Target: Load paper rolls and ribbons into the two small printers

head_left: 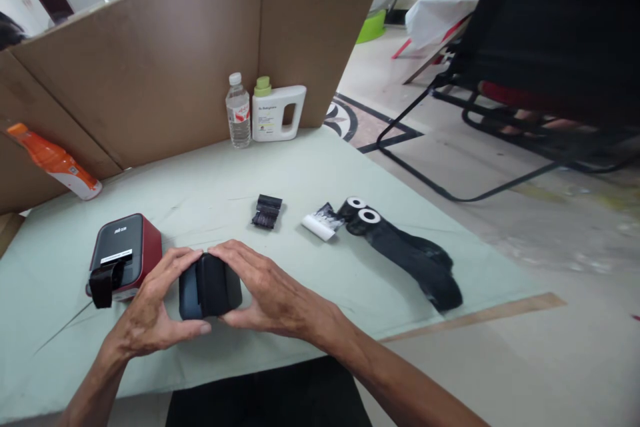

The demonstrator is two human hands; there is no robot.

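A dark blue-grey and black box-shaped device (210, 287) with rounded corners sits between my two hands near the table's front edge. My left hand (160, 300) grips its left side, with the fingers on the far edge and the thumb along the near edge. On the other side my right hand (255, 283) clasps it in the same way. A black band crosses the device's middle. Just left of my left hand stands a red and black label printer (123, 253), a glossy black strip hanging from its front. Beyond my right hand lies a small crumpled piece of black film (267, 211).
Two rolls of black ribbon with white cores (370, 216) and a white tube (320, 227) lie on the right. A water bottle (239, 113), a white detergent jug (273, 113) and a tilted orange bottle (55, 163) stand by the cardboard wall (175, 60). A black chair (540, 47) is off the table.
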